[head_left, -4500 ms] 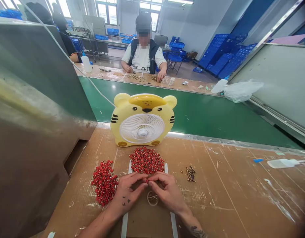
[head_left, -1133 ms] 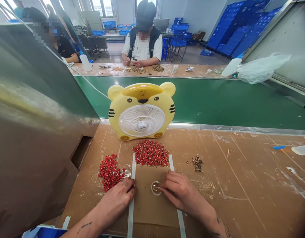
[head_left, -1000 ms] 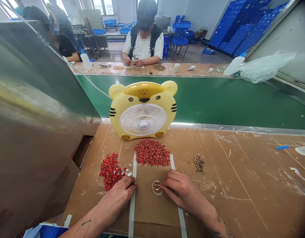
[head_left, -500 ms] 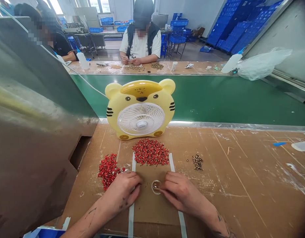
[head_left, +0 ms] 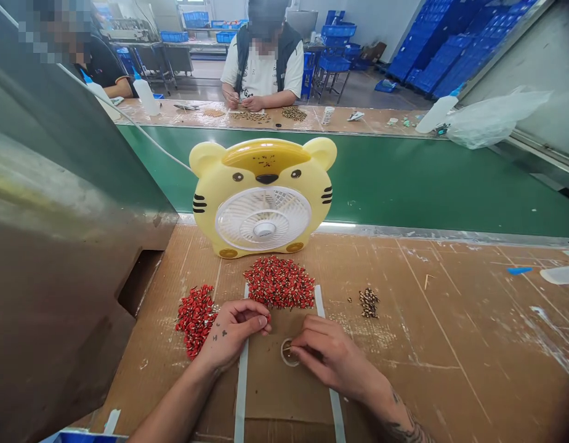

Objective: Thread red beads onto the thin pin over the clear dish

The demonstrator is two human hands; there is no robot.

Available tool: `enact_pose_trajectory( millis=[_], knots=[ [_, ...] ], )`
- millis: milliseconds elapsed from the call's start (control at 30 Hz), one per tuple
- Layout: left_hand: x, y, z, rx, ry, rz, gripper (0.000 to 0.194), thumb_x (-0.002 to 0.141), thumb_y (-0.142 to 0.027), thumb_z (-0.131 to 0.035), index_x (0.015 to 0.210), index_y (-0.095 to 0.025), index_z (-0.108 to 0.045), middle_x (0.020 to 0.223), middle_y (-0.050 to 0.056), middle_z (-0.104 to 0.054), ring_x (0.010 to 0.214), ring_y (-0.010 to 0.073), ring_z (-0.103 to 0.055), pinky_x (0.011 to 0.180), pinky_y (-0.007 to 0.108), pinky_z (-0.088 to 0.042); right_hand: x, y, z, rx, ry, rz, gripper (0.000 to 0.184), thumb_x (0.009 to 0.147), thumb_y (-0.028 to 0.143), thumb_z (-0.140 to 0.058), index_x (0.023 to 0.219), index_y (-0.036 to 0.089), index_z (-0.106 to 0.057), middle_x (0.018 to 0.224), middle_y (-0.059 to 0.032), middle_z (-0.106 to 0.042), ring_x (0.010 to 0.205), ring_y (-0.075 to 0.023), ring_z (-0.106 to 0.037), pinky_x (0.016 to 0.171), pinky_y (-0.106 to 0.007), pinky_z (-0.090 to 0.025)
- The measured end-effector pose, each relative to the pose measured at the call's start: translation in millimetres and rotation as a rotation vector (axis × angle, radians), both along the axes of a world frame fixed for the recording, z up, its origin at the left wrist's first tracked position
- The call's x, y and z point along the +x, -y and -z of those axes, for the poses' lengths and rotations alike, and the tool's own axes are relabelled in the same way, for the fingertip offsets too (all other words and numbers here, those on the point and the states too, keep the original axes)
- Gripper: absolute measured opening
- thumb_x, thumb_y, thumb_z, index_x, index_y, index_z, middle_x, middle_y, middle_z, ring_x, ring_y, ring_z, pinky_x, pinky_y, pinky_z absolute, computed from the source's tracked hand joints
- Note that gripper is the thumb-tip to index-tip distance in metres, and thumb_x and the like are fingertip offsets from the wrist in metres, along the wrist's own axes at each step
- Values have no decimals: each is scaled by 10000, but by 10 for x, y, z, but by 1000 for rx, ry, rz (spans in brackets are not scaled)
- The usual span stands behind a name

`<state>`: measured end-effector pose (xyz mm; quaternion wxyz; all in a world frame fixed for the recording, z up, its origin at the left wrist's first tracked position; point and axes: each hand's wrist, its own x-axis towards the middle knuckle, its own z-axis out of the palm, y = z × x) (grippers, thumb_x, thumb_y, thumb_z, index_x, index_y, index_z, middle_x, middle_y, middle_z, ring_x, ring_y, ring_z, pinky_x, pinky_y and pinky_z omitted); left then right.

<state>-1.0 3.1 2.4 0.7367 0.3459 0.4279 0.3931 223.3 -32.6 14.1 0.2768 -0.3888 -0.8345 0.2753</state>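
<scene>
Between the thumb and fingers of my left hand [head_left: 236, 329] is a small red piece [head_left: 268, 318], just below the large pile of red pieces with light and dark tips [head_left: 279, 283]. A second red pile [head_left: 195, 320] lies left of that hand. My right hand [head_left: 330, 351] pinches a thin pale stick [head_left: 287, 349], its tip over or in a small clear round dish [head_left: 290, 362]. I cannot tell whether the stick touches the dish. Both hands are above a brown sheet [head_left: 289, 394] edged with white tape strips. Fingers partly cover the dish's right side.
A yellow animal-faced fan [head_left: 263, 197] stands behind the large pile. A metal housing [head_left: 72, 234] rises at left. A small gold-and-dark pile [head_left: 369, 303] lies right. Beyond the green divider [head_left: 404, 178], a person [head_left: 263, 67] works with small parts; another person's arm shows left.
My left hand has turned and risen toward the large pile, and the red piece now shows in its fingertips. My right hand stays by the dish with the stick. The view has shifted slightly.
</scene>
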Motion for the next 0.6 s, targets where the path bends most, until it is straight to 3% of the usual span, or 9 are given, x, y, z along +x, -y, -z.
enact_pose_trajectory(
  millis=[167,233,433,600],
  knots=[
    [2,20,-2,-73,123,-62,237,651,-258,-877,836,-136,-793,714,46,-739,636,120,-653,641,218,-486,38,-22,-16,9,57,-23,197,967,163,-520,804,163,-630,718,-35,-589,695,-163,-508,630,-277,-388],
    [8,20,0,-72,124,-39,192,642,-233,-879,784,-132,-797,705,45,-739,628,114,-647,635,212,-483,45,-28,-34,13,94,-77,206,969,164,-511,801,166,-630,706,-32,-584,687,-164,-506,627,-278,-389],
    [37,33,12,-87,128,17,160,634,-191,-868,760,-131,-790,668,45,-750,597,123,-658,634,231,-490,44,-39,-31,57,114,-67,234,977,149,-484,789,167,-623,704,-38,-592,692,-169,-504,636,-285,-404],
    [40,47,13,-67,86,43,132,654,-193,-846,759,-137,-789,700,48,-762,626,128,-656,660,239,-485,64,-40,-13,3,98,-74,221,965,146,-485,789,174,-616,711,-36,-595,697,-167,-518,640,-285,-414]
  ],
)
